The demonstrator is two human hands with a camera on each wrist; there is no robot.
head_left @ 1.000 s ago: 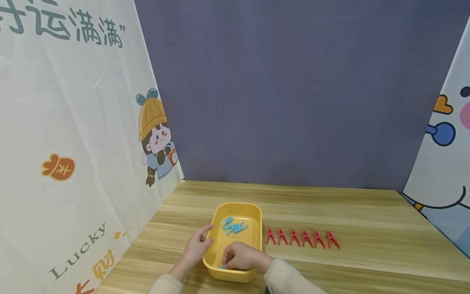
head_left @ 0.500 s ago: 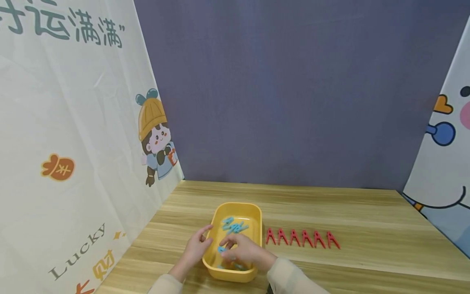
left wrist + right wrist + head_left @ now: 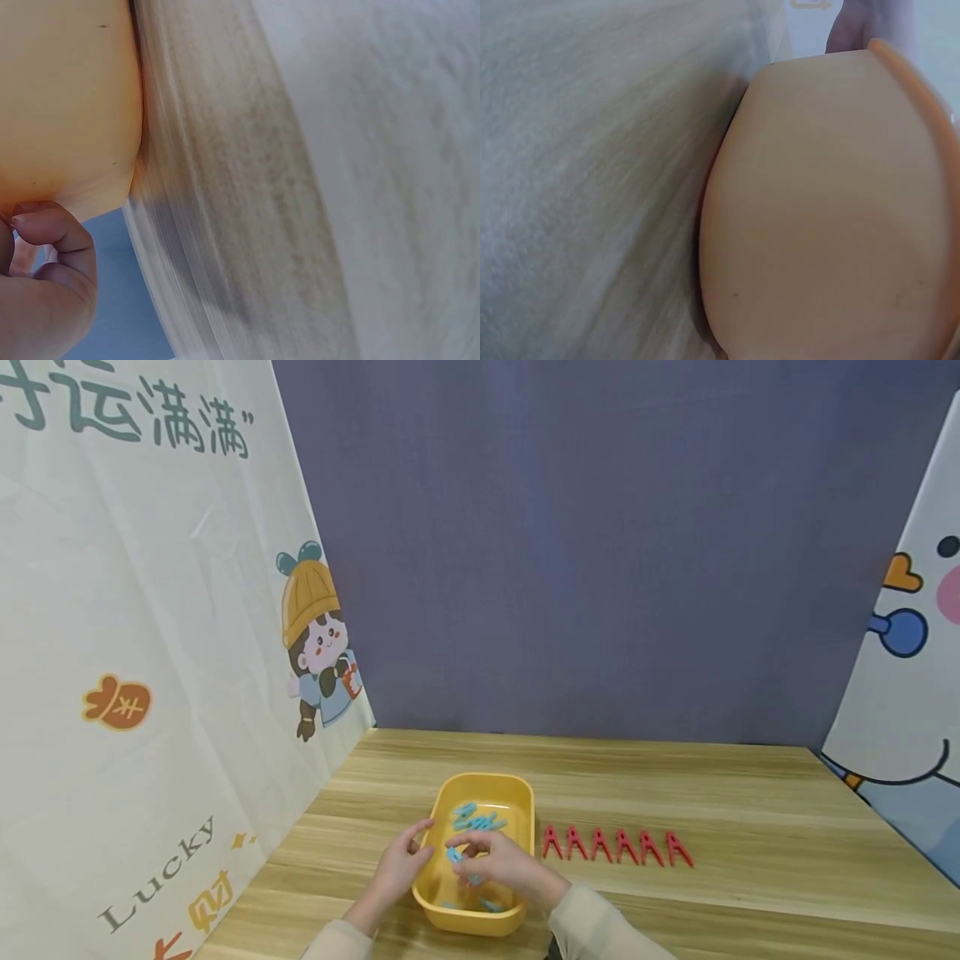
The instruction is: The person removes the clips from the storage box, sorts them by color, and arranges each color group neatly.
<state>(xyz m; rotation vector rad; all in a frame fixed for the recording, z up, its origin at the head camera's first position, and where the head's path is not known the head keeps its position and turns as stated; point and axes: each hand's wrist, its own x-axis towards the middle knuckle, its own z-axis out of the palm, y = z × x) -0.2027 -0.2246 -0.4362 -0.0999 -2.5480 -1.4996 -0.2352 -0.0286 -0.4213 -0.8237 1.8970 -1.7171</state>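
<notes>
A yellow plastic tray [image 3: 472, 927] with raised walls stands on the table. My left hand [image 3: 401, 864] holds its left rim between thumb and finger; in the left wrist view, curled fingers [image 3: 71, 236] lie against the tray's outer wall [image 3: 67, 97]. Above the tray's inside, my right hand [image 3: 502, 864] pinches a light blue clothespin [image 3: 453, 854]. More blue clothespins [image 3: 478, 820] lie heaped at the tray's far end. Another blue clothespin [image 3: 492, 906] is near its front wall, partly hidden. The right wrist view shows mostly the tray's wall [image 3: 817, 202], without the right hand.
To the right of the tray, several red clothespins [image 3: 618, 846] lie in a row on the wooden table [image 3: 750, 810]. A dark curtain [image 3: 585, 568] closes off the back. Printed white cloths hang at the left [image 3: 187, 610] and right.
My right hand has risen from the tray's front and moved slightly away from me, lifting a blue clothespin. The left hand stays on the rim.
</notes>
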